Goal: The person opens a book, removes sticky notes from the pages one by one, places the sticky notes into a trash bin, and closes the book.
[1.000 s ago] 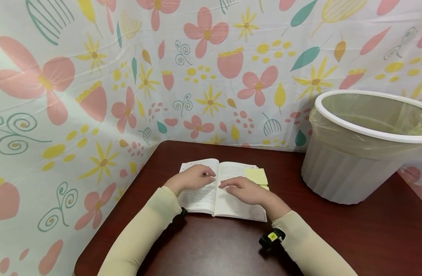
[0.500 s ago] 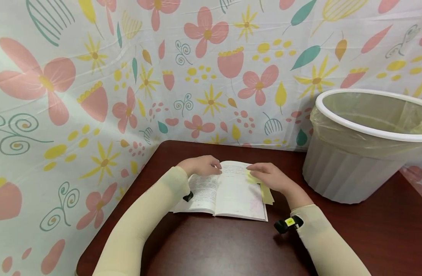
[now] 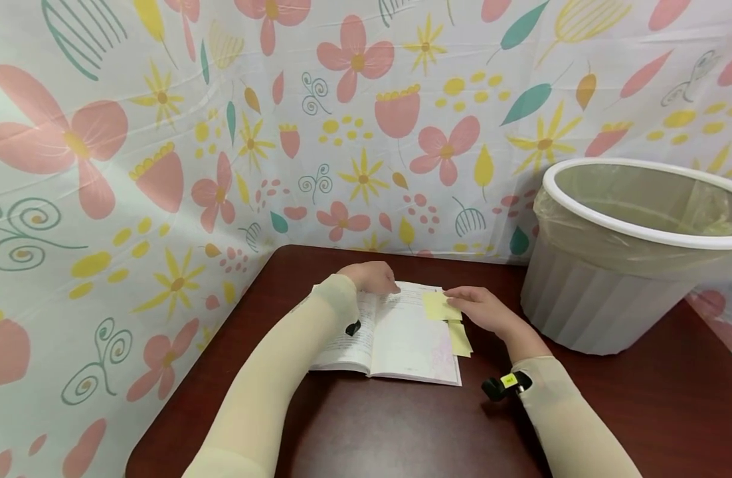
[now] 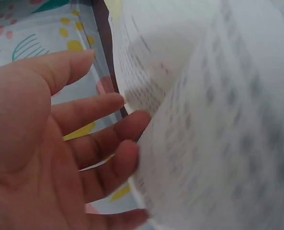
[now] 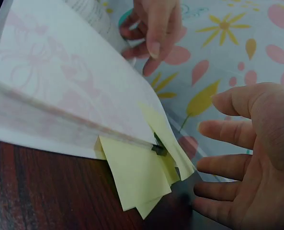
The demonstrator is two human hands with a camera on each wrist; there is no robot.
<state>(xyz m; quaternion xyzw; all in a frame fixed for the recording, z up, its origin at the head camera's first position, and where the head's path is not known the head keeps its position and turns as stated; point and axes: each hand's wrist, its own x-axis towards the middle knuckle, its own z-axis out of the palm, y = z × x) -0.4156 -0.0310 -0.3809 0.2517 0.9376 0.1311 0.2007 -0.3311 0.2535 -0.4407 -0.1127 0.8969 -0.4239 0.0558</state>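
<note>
An open book [image 3: 402, 348] lies on the table with printed text on its pages. My left hand [image 3: 373, 276] is over the book's top edge near the spine. In the left wrist view that hand [image 4: 60, 129] has its fingers spread and slightly bent, fingertips at a page edge. Pale yellow sticky notes [image 3: 439, 307] stick out from the right page's edge. My right hand [image 3: 484, 311] is beside them, fingertips at the upper note. In the right wrist view its fingers [image 5: 228, 166] are extended by a note's end [image 5: 173, 151]; whether they touch is hard to tell.
A grey ribbed waste bin [image 3: 581, 299] with a white rim and a clear liner stands at the right back of the dark red-brown table [image 3: 366, 425]. A flower-printed curtain [image 3: 318, 133] hangs behind the table and along its left side.
My left hand has moved from the left page up and right to the book's top edge. My right hand has gone right, from the right page to beside the sticky notes.
</note>
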